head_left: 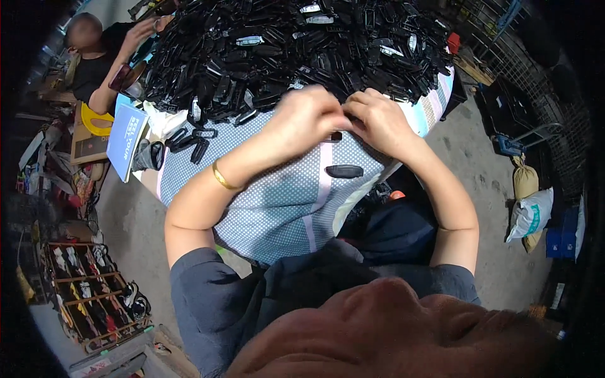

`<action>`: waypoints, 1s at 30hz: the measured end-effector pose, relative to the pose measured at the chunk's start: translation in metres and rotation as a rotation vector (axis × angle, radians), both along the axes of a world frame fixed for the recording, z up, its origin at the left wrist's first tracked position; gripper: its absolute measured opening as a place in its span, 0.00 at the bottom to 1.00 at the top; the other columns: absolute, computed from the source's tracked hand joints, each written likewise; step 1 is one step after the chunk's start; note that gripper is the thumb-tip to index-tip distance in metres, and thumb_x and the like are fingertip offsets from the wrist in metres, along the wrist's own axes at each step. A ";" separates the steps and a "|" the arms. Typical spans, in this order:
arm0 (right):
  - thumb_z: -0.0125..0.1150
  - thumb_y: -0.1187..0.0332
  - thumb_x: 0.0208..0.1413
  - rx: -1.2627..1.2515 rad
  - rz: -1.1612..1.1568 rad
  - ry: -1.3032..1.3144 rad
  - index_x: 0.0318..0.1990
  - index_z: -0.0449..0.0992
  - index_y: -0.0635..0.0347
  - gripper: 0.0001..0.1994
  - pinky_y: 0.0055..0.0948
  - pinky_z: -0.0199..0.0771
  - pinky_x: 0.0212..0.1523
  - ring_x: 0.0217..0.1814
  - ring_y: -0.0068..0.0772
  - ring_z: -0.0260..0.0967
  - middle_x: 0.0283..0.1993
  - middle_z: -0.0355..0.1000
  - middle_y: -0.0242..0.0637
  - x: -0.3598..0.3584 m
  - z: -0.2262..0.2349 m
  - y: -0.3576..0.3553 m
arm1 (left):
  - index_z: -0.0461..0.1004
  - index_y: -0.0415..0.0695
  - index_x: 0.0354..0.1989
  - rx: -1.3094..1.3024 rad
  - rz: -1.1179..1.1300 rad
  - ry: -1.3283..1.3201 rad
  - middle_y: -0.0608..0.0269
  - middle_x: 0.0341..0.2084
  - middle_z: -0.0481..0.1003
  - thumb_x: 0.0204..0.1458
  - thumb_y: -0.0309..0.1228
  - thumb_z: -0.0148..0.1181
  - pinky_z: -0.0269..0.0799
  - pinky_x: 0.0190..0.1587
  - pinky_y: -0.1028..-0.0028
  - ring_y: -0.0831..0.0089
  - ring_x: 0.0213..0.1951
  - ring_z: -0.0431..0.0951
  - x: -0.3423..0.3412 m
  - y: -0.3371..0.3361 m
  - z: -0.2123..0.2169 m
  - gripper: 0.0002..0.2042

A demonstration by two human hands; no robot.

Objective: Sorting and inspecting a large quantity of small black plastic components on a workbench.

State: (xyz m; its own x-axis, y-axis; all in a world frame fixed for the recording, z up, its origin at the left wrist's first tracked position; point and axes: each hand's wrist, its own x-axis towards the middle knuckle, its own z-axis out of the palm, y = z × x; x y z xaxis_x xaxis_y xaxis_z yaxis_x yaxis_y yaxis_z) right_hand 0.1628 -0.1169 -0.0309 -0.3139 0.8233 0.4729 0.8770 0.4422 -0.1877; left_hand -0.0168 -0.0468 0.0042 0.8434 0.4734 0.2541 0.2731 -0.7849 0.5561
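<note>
Black plastic was all I had between my fingers: a small dark piece [335,136], pinched from both ends, with my left hand [301,120] closed on its left end and my right hand [378,121] closed on its right. Both sets of fingers were curled tight together, thumbs underneath, so most of the piece was hidden; only a short dark stretch showed in the gap between my hands. It sat just above the dotted cloth [277,201], at the near edge of the big heap of black parts [283,50] that rose beyond my knuckles.

From what showed, its long axis ran across me, from one hand to the other, roughly level; which end was the front I could not tell. A second oval black piece [344,171] lay loose on the cloth just below my hands, toward my body, also lying crosswise. A few more pieces [189,142] lay off past my left wrist.

To do this well, I judged I had to keep the grip near the ends, hold the piece level, and work it close over the cloth so nothing dropped into the heap. Another person's arm [116,69] worked well beyond my left hand.
</note>
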 end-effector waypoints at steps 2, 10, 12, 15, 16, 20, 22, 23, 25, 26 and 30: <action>0.61 0.72 0.38 0.043 -0.075 -0.035 0.35 0.75 0.60 0.12 0.33 0.70 0.35 0.36 0.38 0.67 0.34 0.70 0.35 -0.001 -0.005 0.001 | 0.75 0.36 0.32 0.446 0.210 -0.121 0.53 0.29 0.72 0.41 0.35 0.64 0.68 0.40 0.67 0.59 0.36 0.72 -0.005 0.024 -0.011 0.15; 0.60 0.74 0.40 0.039 -0.095 0.011 0.32 0.74 0.61 0.09 0.32 0.69 0.35 0.37 0.37 0.66 0.30 0.68 0.36 0.005 -0.006 0.006 | 0.74 0.37 0.37 0.294 0.249 -0.012 0.53 0.29 0.71 0.46 0.30 0.59 0.69 0.38 0.68 0.59 0.33 0.72 -0.004 0.035 -0.015 0.12; 0.59 0.74 0.40 0.011 -0.105 0.007 0.30 0.73 0.62 0.07 0.31 0.69 0.36 0.37 0.37 0.66 0.30 0.68 0.37 0.006 -0.006 0.006 | 0.74 0.36 0.37 0.291 0.229 -0.251 0.51 0.30 0.72 0.47 0.28 0.57 0.70 0.34 0.66 0.58 0.30 0.74 -0.001 0.033 -0.013 0.11; 0.59 0.74 0.40 0.149 -0.092 0.094 0.27 0.72 0.63 0.05 0.32 0.70 0.35 0.35 0.39 0.68 0.29 0.69 0.38 0.002 -0.005 0.006 | 0.74 0.36 0.39 0.138 0.179 -0.280 0.56 0.29 0.72 0.46 0.27 0.58 0.70 0.33 0.72 0.65 0.29 0.74 -0.001 0.035 -0.012 0.12; 0.59 0.75 0.41 0.213 -0.106 0.193 0.27 0.71 0.63 0.05 0.32 0.70 0.32 0.33 0.39 0.69 0.28 0.69 0.39 0.004 -0.005 0.009 | 0.74 0.36 0.39 -0.025 0.149 -0.255 0.57 0.30 0.73 0.45 0.27 0.59 0.70 0.33 0.74 0.67 0.29 0.74 -0.001 0.034 -0.011 0.12; 0.60 0.75 0.42 0.298 -0.287 0.265 0.30 0.69 0.63 0.07 0.32 0.71 0.25 0.26 0.41 0.71 0.27 0.71 0.41 -0.001 0.001 0.005 | 0.73 0.36 0.42 -0.744 0.109 -0.202 0.69 0.23 0.73 0.47 0.25 0.61 0.68 0.29 0.85 0.84 0.23 0.71 0.006 0.019 -0.012 0.13; 0.60 0.77 0.41 0.382 -0.215 0.130 0.32 0.68 0.63 0.09 0.31 0.72 0.26 0.27 0.40 0.72 0.29 0.72 0.42 -0.005 0.000 0.005 | 0.70 0.34 0.43 -1.003 0.057 -0.312 0.63 0.29 0.74 0.47 0.23 0.61 0.72 0.32 0.83 0.80 0.26 0.75 0.010 0.015 -0.018 0.15; 0.59 0.78 0.42 0.403 -0.160 0.104 0.32 0.69 0.63 0.09 0.31 0.72 0.27 0.29 0.40 0.72 0.31 0.71 0.42 -0.009 0.003 0.005 | 0.69 0.34 0.45 -1.080 0.074 -0.351 0.62 0.31 0.74 0.48 0.22 0.59 0.73 0.34 0.82 0.78 0.28 0.76 0.010 0.013 -0.017 0.15; 0.59 0.79 0.42 0.409 -0.067 0.073 0.34 0.70 0.63 0.09 0.30 0.74 0.30 0.33 0.41 0.73 0.36 0.71 0.43 -0.012 0.008 0.002 | 0.68 0.34 0.46 -1.157 0.090 -0.392 0.60 0.33 0.74 0.49 0.22 0.58 0.75 0.37 0.80 0.77 0.30 0.77 0.010 0.013 -0.016 0.15; 0.59 0.79 0.42 0.410 -0.068 0.072 0.34 0.70 0.63 0.09 0.30 0.74 0.30 0.33 0.41 0.73 0.36 0.71 0.43 -0.013 0.009 0.002 | 0.68 0.34 0.46 -1.220 0.056 -0.466 0.59 0.34 0.74 0.50 0.21 0.56 0.75 0.39 0.79 0.76 0.32 0.77 0.009 0.016 -0.018 0.15; 0.61 0.80 0.41 0.475 0.087 0.232 0.36 0.72 0.64 0.12 0.28 0.75 0.35 0.36 0.40 0.73 0.39 0.72 0.43 -0.010 0.006 0.003 | 0.68 0.34 0.48 -1.201 0.022 -0.509 0.57 0.36 0.74 0.52 0.20 0.53 0.76 0.41 0.77 0.75 0.33 0.77 0.006 0.018 -0.017 0.14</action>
State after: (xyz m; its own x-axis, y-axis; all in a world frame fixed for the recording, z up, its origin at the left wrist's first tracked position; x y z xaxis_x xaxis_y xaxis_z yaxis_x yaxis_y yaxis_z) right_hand 0.1524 -0.1139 -0.0247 -0.2140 0.4776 0.8521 0.7928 0.5946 -0.1341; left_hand -0.0104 -0.0283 -0.0127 0.7675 0.6393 -0.0480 -0.1686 0.2735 0.9470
